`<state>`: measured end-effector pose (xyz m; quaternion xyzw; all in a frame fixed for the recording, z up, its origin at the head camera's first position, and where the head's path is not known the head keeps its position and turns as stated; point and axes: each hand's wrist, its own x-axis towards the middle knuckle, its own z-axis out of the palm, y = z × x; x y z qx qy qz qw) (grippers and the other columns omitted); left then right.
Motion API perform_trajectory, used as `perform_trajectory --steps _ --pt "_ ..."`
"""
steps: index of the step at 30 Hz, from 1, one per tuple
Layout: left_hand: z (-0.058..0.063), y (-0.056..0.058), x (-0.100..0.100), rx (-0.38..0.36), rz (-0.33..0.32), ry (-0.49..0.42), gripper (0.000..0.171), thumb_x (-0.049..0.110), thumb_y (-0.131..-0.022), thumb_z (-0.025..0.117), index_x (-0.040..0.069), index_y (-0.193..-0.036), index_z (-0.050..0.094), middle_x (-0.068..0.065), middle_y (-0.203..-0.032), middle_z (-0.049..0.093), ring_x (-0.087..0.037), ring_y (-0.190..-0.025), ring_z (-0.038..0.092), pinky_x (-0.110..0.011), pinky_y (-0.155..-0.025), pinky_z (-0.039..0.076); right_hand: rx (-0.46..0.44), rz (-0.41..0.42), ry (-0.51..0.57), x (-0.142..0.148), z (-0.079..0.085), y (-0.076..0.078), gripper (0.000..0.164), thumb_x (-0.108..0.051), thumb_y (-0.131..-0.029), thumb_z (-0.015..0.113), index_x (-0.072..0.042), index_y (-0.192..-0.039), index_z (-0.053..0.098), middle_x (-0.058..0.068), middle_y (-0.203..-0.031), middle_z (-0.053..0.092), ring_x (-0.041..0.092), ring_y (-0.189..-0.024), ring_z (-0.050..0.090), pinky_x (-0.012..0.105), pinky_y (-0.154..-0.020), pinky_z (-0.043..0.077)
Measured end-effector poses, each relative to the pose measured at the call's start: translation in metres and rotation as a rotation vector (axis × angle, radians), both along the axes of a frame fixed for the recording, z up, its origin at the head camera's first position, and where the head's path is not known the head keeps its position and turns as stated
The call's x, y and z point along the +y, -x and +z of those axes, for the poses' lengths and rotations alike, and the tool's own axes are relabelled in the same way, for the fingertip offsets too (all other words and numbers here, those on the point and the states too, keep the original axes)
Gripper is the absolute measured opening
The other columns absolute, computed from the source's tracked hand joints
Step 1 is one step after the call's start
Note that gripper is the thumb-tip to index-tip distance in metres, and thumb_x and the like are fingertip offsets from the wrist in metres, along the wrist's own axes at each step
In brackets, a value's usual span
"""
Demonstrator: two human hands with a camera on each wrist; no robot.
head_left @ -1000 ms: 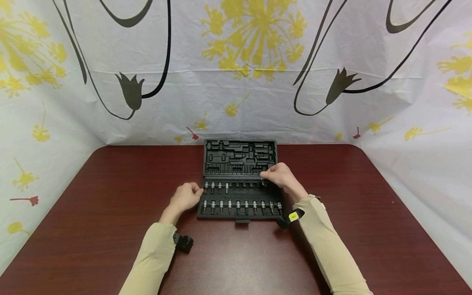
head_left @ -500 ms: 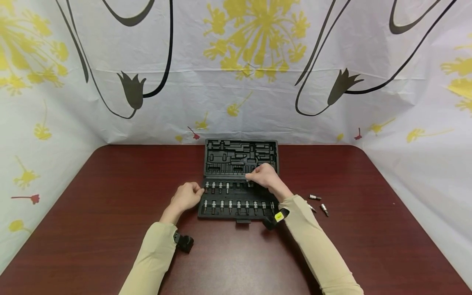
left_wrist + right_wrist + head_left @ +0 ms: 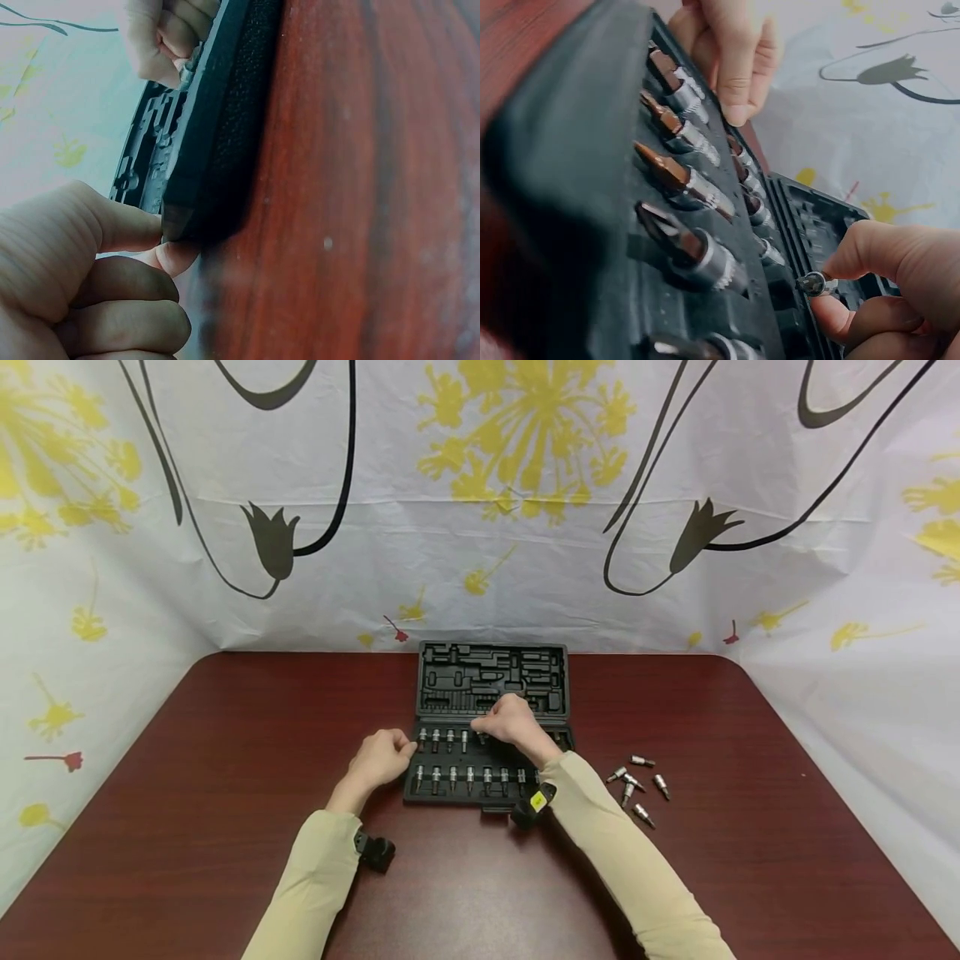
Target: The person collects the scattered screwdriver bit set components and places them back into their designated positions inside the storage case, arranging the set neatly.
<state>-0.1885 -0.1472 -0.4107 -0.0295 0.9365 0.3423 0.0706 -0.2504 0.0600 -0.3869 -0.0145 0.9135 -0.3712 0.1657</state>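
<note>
A black plastic case [image 3: 472, 759] lies unfolded on the table, its tray nearest the person. My left hand [image 3: 378, 756] grips the tray's left edge, thumb above and finger below in the left wrist view. Over the upper row, my right hand [image 3: 512, 723] pinches a silver bit socket [image 3: 817, 283] between thumb and forefinger, close to a bare slot. Left of it, several bit sockets [image 3: 436, 741] sit in that row. The lower row also carries several bit sockets [image 3: 470, 779]; its right end is hidden by my right forearm.
Several loose bit sockets [image 3: 642, 815] lie on the dark red table [image 3: 750, 827] right of the case, beside my right sleeve. The moulded lid [image 3: 450, 681] lies open behind the tray. A patterned white cloth [image 3: 480, 602] hangs behind the table.
My right hand has moved left along the upper row, still pinching the bit socket. Loose bit sockets have come into view as the forearm uncovered them. My left hand keeps its place.
</note>
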Motion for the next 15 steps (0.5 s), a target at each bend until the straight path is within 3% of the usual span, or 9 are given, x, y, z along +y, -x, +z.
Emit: perform_trajectory --steps 9,15 --pt "0.001 0.0 0.001 -0.009 0.003 0.003 0.018 0.021 -0.094 0.054 0.009 -0.082 0.06 -0.004 -0.071 0.054 -0.018 -0.06 0.045 -0.032 -0.056 0.034 0.083 0.05 -0.135 -0.008 0.0 -0.001 0.054 -0.025 -0.082 0.07 -0.016 -0.042 0.035 -0.005 -0.04 0.025 0.01 -0.037 0.019 0.026 -0.044 0.026" --pt "0.001 -0.001 0.0 -0.012 0.003 0.004 0.018 0.021 -0.095 0.054 0.009 -0.082 0.059 -0.004 -0.07 0.053 -0.018 -0.06 0.044 -0.032 -0.056 0.034 0.088 0.087 -0.243 -0.013 0.005 -0.001 0.053 -0.025 -0.082 0.07 -0.015 -0.043 0.036 -0.005 -0.04 0.026 0.01 -0.037 0.021 0.025 -0.042 0.025"
